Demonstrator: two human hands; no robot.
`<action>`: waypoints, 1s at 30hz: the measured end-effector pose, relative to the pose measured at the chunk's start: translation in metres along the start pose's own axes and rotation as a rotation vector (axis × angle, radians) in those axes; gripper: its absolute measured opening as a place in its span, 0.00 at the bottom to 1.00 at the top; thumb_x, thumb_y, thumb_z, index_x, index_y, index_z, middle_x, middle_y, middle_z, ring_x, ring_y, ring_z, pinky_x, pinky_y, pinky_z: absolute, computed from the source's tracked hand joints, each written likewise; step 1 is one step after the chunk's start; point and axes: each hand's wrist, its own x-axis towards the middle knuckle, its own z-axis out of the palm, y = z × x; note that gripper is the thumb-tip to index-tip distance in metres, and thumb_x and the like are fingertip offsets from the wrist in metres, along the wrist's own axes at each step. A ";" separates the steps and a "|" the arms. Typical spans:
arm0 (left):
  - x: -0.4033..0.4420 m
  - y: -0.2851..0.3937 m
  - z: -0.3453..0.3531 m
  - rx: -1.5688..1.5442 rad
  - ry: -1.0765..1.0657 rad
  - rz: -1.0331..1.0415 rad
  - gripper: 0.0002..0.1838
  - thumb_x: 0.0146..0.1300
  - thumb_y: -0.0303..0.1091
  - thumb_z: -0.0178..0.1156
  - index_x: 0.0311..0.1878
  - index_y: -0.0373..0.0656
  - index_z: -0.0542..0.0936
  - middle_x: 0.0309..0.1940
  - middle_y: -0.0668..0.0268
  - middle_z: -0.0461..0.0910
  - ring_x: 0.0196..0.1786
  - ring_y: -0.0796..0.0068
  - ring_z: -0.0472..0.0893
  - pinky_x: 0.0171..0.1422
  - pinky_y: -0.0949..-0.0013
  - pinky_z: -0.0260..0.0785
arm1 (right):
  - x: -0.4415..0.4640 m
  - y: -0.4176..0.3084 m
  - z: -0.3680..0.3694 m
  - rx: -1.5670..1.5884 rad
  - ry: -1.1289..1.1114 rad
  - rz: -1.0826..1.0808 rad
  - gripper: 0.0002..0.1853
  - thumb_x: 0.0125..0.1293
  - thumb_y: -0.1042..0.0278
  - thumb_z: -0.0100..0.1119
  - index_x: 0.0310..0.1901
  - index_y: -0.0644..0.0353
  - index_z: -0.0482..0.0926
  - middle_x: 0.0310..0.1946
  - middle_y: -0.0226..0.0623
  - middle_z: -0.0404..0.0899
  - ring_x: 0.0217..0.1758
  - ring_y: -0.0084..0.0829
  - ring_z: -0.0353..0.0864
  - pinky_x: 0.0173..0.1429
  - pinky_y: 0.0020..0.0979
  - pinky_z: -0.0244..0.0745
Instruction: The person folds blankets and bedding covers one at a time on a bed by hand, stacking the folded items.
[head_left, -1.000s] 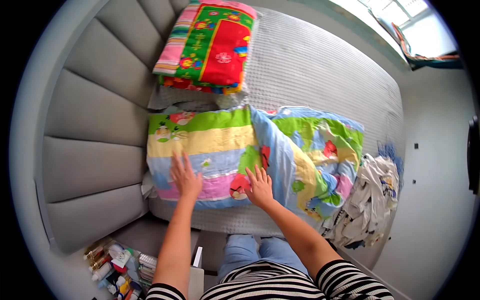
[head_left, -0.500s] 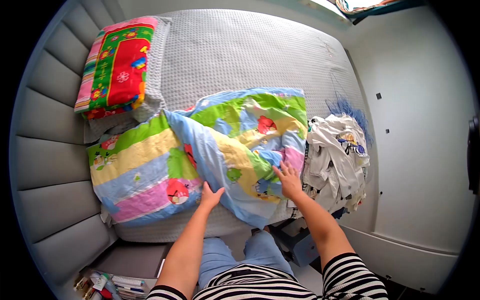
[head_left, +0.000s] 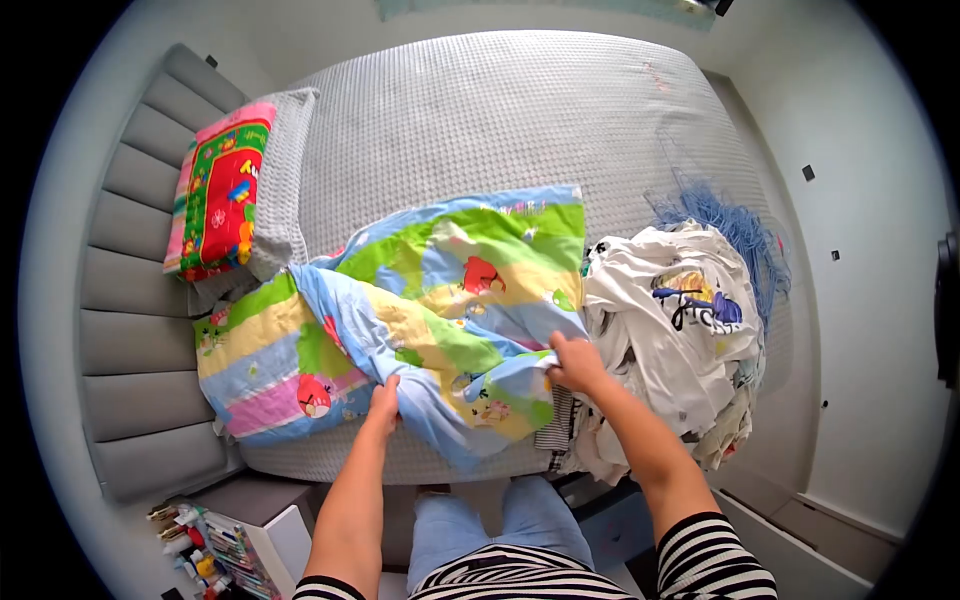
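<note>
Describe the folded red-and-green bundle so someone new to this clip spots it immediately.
Find the gray padded headboard down the picture's left. Beside its upper part, on gray textured fabric, lies the folded bundle, with a white flower on its red panel. Unlike the striped cartoon-bird cover and the pile of pale clothes, it is neatly folded.

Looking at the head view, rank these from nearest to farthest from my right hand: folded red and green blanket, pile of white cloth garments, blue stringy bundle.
From your right hand:
1. White garments, immediately right.
2. Blue stringy bundle, farther right, behind the garments.
3. Folded blanket, far left, near the grey headboard.
</note>
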 end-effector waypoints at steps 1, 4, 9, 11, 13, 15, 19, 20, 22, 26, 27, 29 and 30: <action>-0.003 0.015 0.006 -0.073 -0.042 0.055 0.32 0.66 0.49 0.55 0.62 0.30 0.69 0.53 0.48 0.79 0.53 0.57 0.82 0.53 0.53 0.77 | 0.000 0.013 -0.013 0.100 -0.062 0.085 0.20 0.53 0.62 0.61 0.46 0.55 0.67 0.29 0.51 0.80 0.39 0.57 0.79 0.44 0.54 0.72; -0.018 0.087 0.029 -0.294 -0.332 0.108 0.28 0.68 0.47 0.53 0.62 0.33 0.72 0.52 0.54 0.81 0.52 0.56 0.83 0.56 0.52 0.78 | 0.000 0.049 -0.037 0.298 0.089 0.229 0.20 0.55 0.62 0.59 0.48 0.54 0.67 0.32 0.51 0.80 0.41 0.57 0.80 0.45 0.53 0.73; -0.013 0.178 0.104 -0.595 -0.591 0.275 0.27 0.75 0.49 0.48 0.69 0.44 0.64 0.59 0.58 0.78 0.62 0.59 0.78 0.68 0.54 0.68 | 0.003 0.060 -0.040 0.215 0.241 0.035 0.40 0.51 0.70 0.60 0.70 0.47 0.62 0.63 0.49 0.68 0.60 0.50 0.74 0.58 0.48 0.73; -0.052 0.191 0.142 -0.226 -0.419 0.283 0.34 0.71 0.53 0.54 0.74 0.54 0.56 0.67 0.56 0.70 0.67 0.59 0.72 0.71 0.57 0.63 | 0.006 0.033 -0.050 0.046 0.222 -0.073 0.43 0.49 0.68 0.63 0.71 0.46 0.61 0.67 0.46 0.65 0.67 0.47 0.68 0.66 0.48 0.66; -0.040 0.176 0.160 0.133 -0.309 0.378 0.44 0.64 0.53 0.62 0.76 0.52 0.50 0.73 0.52 0.62 0.73 0.57 0.64 0.73 0.58 0.58 | 0.010 0.012 -0.049 -0.089 0.172 -0.176 0.46 0.48 0.66 0.65 0.73 0.46 0.60 0.71 0.43 0.62 0.73 0.44 0.62 0.72 0.49 0.59; -0.015 0.151 0.171 0.302 -0.230 0.552 0.55 0.56 0.49 0.71 0.77 0.43 0.46 0.74 0.46 0.58 0.75 0.53 0.60 0.75 0.57 0.56 | 0.015 -0.002 -0.043 -0.187 0.096 -0.282 0.47 0.48 0.65 0.66 0.74 0.47 0.59 0.74 0.41 0.57 0.76 0.42 0.57 0.76 0.51 0.52; 0.010 0.116 0.167 0.579 0.082 0.672 0.64 0.49 0.44 0.75 0.78 0.36 0.39 0.72 0.40 0.59 0.72 0.44 0.64 0.74 0.57 0.59 | 0.034 -0.017 -0.009 -0.166 0.226 -0.383 0.36 0.57 0.68 0.59 0.70 0.49 0.64 0.72 0.41 0.63 0.73 0.42 0.64 0.72 0.50 0.59; 0.014 0.114 0.165 0.617 0.139 0.654 0.64 0.49 0.44 0.74 0.78 0.36 0.38 0.71 0.39 0.61 0.71 0.43 0.66 0.73 0.57 0.60 | 0.043 -0.021 -0.003 -0.130 0.128 -0.317 0.36 0.54 0.66 0.62 0.68 0.49 0.67 0.68 0.41 0.67 0.69 0.43 0.68 0.68 0.48 0.63; 0.025 0.125 0.154 0.805 0.038 0.592 0.49 0.52 0.46 0.70 0.70 0.32 0.54 0.62 0.39 0.70 0.65 0.41 0.72 0.69 0.54 0.64 | 0.055 -0.018 0.014 -0.059 -0.077 -0.178 0.36 0.48 0.62 0.69 0.63 0.49 0.72 0.61 0.42 0.75 0.61 0.44 0.76 0.61 0.44 0.70; 0.035 0.165 0.164 0.658 -0.182 0.516 0.26 0.61 0.47 0.60 0.52 0.33 0.79 0.50 0.47 0.81 0.54 0.52 0.81 0.60 0.55 0.72 | 0.067 0.023 0.006 0.428 0.276 0.272 0.20 0.56 0.70 0.59 0.53 0.58 0.76 0.34 0.44 0.83 0.35 0.43 0.83 0.42 0.40 0.76; 0.017 0.193 0.176 0.473 -0.283 0.508 0.25 0.63 0.46 0.59 0.54 0.34 0.78 0.49 0.50 0.82 0.53 0.55 0.82 0.59 0.55 0.73 | 0.068 0.036 0.000 0.578 0.327 0.336 0.20 0.56 0.70 0.59 0.53 0.59 0.76 0.32 0.44 0.82 0.34 0.42 0.82 0.41 0.39 0.76; 0.008 0.231 0.206 0.044 -0.512 0.429 0.22 0.68 0.46 0.57 0.55 0.38 0.78 0.46 0.57 0.83 0.48 0.64 0.83 0.52 0.61 0.74 | 0.065 0.060 -0.010 0.872 0.429 0.465 0.19 0.57 0.70 0.58 0.52 0.62 0.75 0.29 0.43 0.82 0.32 0.39 0.82 0.40 0.37 0.76; 0.010 0.244 0.223 -0.200 -0.635 0.354 0.20 0.71 0.47 0.54 0.55 0.41 0.78 0.44 0.61 0.84 0.44 0.70 0.83 0.46 0.66 0.75 | 0.062 0.065 -0.014 0.823 0.445 0.490 0.20 0.56 0.70 0.60 0.52 0.62 0.75 0.31 0.45 0.82 0.34 0.41 0.83 0.42 0.37 0.76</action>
